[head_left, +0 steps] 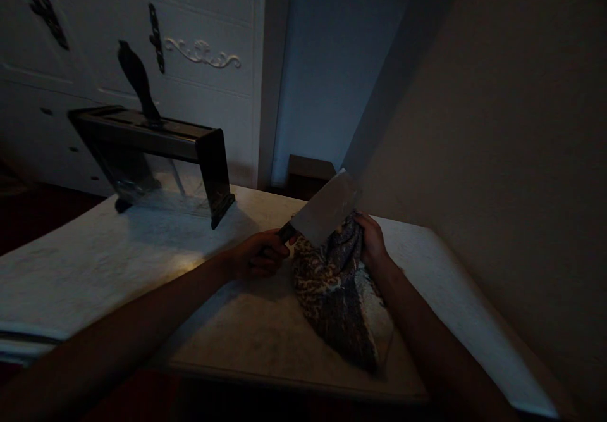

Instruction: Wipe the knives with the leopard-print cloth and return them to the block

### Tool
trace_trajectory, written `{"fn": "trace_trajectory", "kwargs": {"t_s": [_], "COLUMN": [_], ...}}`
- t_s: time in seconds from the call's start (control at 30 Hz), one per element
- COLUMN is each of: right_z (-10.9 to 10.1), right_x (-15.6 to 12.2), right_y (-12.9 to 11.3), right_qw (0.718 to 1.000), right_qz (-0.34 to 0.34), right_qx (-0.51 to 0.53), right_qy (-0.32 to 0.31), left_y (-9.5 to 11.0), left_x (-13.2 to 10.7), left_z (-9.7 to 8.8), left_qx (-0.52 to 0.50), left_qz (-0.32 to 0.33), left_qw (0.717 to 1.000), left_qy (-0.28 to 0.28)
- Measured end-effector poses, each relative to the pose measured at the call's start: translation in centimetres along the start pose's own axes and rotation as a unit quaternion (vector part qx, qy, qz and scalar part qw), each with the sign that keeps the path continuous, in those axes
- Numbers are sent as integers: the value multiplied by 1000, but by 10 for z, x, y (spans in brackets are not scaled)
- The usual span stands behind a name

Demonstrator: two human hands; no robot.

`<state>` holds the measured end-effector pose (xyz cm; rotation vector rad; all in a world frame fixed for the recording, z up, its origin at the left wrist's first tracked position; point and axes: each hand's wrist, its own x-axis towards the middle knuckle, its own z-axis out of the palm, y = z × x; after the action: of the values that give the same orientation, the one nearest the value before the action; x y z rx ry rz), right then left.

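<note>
My left hand (pixel 262 254) is wrapped around the dark handle of a cleaver (pixel 327 207), whose broad blade slants up to the right. Beneath and against the blade bunches a patterned dark cloth (pixel 332 302) with brown and pale patches, its lower end spread over the table top. My right hand (pixel 372 238) grips the cloth's upper right edge, near the far end of the blade. The fingertips of that hand are partly hidden behind the fabric. Whether the blade touches the cloth all along its edge is too dark to tell.
A knife block (pixel 147 131) with clear sides and one black-handled knife (pixel 137 80) in it stands at the left on the pale table (pixel 256 340). White cabinet doors (pixel 203 23) rise behind. A wall (pixel 497 124) borders the right side, and a brown box (pixel 310 169) sits beyond the far edge.
</note>
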<state>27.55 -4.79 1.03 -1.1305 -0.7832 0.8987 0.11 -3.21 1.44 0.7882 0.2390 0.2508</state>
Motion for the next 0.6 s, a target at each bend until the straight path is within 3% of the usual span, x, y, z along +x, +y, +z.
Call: {"fn": "trace_trajectory", "kwargs": {"t_s": [0.1,0.27,0.43,0.53,0.6], "right_z": [2,9,19,23,25], "right_x": [-2,-16,-42,-49,-50], "right_y": [0,1,-2,-3,-3], "right_qw": [999,971,873,817,799], "right_qz": [-27,-196,-371,-431,-451], "right_qx": [-8,-127,-297,-332,-336], "right_qy": [17,54,-112,-191,-215], "left_y": [2,3,3,2,1], "left_x": [0,1,1,1,1], "left_z": [1,-3,-3,-2,-2], "left_qx": [-12,-49,-75,-76,-73], "left_qz": [19,42,22,16,11], "left_qw": [1000,998,997,997,997], "left_qy": [5,-9,-25,-28,-23]}}
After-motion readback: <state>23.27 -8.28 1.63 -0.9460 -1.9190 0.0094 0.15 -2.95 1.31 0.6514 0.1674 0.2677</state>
